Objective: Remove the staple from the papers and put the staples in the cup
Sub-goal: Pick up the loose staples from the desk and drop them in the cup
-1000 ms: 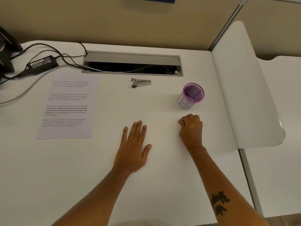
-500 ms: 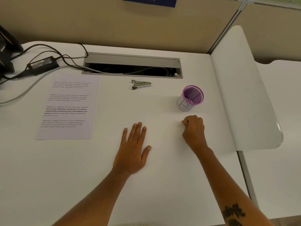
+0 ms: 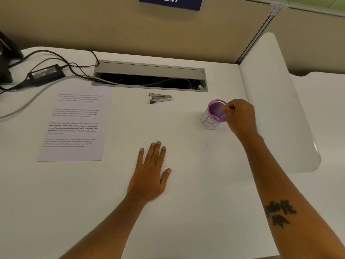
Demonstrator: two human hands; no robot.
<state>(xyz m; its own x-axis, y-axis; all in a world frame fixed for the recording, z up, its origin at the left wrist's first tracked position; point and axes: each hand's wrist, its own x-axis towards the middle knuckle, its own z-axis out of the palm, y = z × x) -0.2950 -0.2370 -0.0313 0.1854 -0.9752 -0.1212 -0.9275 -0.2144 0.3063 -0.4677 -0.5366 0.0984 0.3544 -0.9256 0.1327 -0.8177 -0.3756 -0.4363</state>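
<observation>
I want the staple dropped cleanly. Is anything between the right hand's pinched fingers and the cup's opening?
Nothing visible. The right hand has its pinched fingertips at the rim of the cup, whose mouth is open. The staple itself is too small to see.

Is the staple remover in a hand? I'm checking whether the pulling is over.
No, the staple remover lies untouched on the desk, apart from both hands.

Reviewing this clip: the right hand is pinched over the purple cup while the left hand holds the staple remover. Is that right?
Not quite. In the head view the left hand lies flat and empty on the desk; the staple remover sits untouched by the cable slot. The right hand is pinched over the purple cup.
</observation>
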